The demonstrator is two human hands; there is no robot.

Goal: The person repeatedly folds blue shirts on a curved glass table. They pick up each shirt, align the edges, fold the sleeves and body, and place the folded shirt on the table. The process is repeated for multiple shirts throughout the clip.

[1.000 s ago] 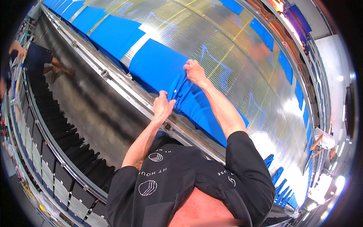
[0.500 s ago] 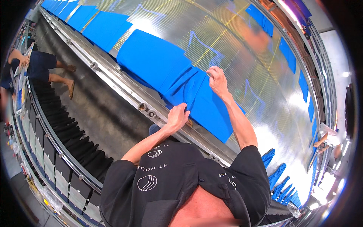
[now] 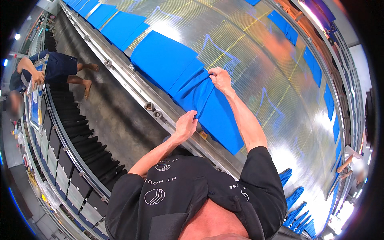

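Blue fabric panel [image 3: 208, 108] is bunching as I'm pinching its near edge with my left hand [image 3: 186, 125], fingers closed, my right hand [image 3: 219, 77] gripping its far edge on the shiny tabletop [image 3: 256, 52]; smoothing it flat probably comes next.

1. We see a grey concrete floor strip [image 3: 116, 108] beside the metal table rail [image 3: 132, 86].
2. We see a co-worker in dark shorts [image 3: 48, 70] near black slotted racks [image 3: 80, 144].
3. We see other flat blue fabric pieces [image 3: 120, 26] farther along.

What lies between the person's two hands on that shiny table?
In the head view, wrinkled blue cloth spans from the left hand to the right hand.
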